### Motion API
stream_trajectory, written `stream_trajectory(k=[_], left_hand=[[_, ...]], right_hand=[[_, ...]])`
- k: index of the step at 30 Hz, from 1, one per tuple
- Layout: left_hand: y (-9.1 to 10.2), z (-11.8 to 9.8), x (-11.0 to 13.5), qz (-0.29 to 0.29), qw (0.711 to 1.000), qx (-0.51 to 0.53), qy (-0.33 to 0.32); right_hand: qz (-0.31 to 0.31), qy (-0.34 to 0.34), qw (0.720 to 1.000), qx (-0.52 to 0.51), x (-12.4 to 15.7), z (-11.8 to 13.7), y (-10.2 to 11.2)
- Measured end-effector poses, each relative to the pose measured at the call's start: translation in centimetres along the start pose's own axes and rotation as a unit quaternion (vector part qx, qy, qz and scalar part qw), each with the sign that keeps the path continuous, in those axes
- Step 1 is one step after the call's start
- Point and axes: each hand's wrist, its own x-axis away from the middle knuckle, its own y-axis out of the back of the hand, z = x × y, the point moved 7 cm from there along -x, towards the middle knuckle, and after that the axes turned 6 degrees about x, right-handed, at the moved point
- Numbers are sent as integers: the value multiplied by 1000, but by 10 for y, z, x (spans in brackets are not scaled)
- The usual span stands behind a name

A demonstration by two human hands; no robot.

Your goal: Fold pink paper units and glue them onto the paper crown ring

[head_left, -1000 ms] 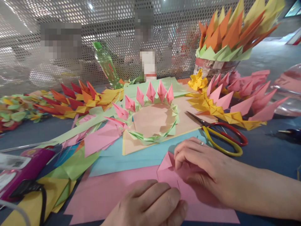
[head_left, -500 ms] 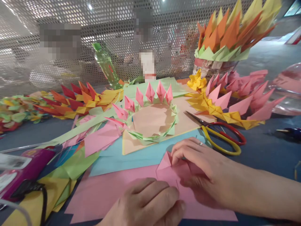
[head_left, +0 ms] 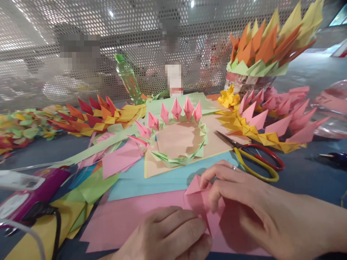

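A small folded pink paper lies over pink sheets right before me. The curled fingers of my left hand hold down its near left part; its near end is hidden under them. My right hand, with a ring on one finger, grips the paper's upper right side with bent fingertips, its thumb apart from them. Beyond lies a ring of folded green paper with upright pink points along its far side. Scissors with red and yellow handles rest past my right hand.
Pink and yellow folded pieces lie at right, below an orange and yellow paper-petal basket. At left are red and orange folded pieces, a purple corded tool and yellow paper. A green bottle stands near the mesh panel.
My right thumb has drawn back from the fingers, and the right fingers have shifted on the pink fold. My left hand stays pressed on it. The view has moved slightly.
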Motion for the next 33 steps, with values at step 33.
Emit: stream_trajectory(k=[33], left_hand=[[-4,-6,8,12,996,-79,-35]], right_hand=[[17,51,997,52,-1,-5,-13]])
